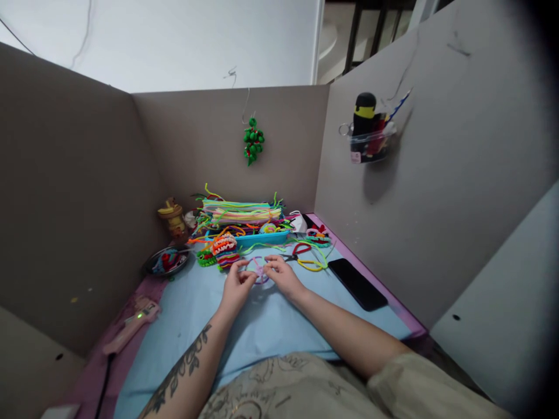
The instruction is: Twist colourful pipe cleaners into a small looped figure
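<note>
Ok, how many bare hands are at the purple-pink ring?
2: the bare left hand at the left of the purple-pink ring, the bare right hand at its right. No other hands show.

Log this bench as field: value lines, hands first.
left hand: fingers pinching left side of purple-and-pink ring
right hand: fingers on the ring's right side
beyond hands: blue tray with colorful fuzzy stems
right of hands: tool with red and yellow handles; farther right, dark-screened phone
left edge: dark bowl; pink corded device, green light lit
back panel: green ornament, hanging
</note>
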Motion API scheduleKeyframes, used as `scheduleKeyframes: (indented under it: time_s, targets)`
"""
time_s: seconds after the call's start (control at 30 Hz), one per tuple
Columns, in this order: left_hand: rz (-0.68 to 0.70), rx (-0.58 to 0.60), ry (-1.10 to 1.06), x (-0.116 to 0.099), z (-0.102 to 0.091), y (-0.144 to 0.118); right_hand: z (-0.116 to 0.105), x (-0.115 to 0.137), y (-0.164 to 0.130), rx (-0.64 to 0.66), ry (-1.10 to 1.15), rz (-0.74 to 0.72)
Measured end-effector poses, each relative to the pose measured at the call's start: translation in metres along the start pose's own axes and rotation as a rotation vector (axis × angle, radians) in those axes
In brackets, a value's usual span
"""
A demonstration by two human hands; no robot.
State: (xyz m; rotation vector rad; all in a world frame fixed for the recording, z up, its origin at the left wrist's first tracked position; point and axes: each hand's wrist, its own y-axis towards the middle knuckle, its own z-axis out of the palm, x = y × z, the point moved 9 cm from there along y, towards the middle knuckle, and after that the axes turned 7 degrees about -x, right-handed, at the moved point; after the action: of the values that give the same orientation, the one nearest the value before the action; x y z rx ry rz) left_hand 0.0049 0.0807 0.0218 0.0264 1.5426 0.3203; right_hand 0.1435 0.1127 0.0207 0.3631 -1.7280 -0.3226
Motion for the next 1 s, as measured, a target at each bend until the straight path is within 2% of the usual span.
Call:
scheduleKeyframes:
  time_s: [0.13,0.23,0.47,0.63,0.83,1.0]
  targets:
    - [0.021,-0.047,0.033,-0.001,-0.006,0.001,-0.003,0.004,-0.001,-0.038,0.045,-0.031]
    - [0.065,-0.077,0.079,-0.004,-0.009,0.0,-0.003,0.008,-0.003,-0.059,-0.028,-0.069]
    - [0.126,-0.051,0.154,-0.006,-0.004,-0.002,-0.003,0.002,-0.004,-0.079,-0.041,-0.024]
    - [0.061,-0.043,0.128,-0.002,-0.002,-0.002,-0.008,0.006,-0.003,-0.11,-0.076,-0.039]
    - [-0.05,-0.064,0.004,0.003,-0.007,0.001,-0.002,0.008,-0.005,-0.05,-0.177,-0.027]
    - [-0.07,-0.092,-0.034,0.004,-0.01,0.002,0.003,0.01,-0.006,-0.016,-0.191,-0.082]
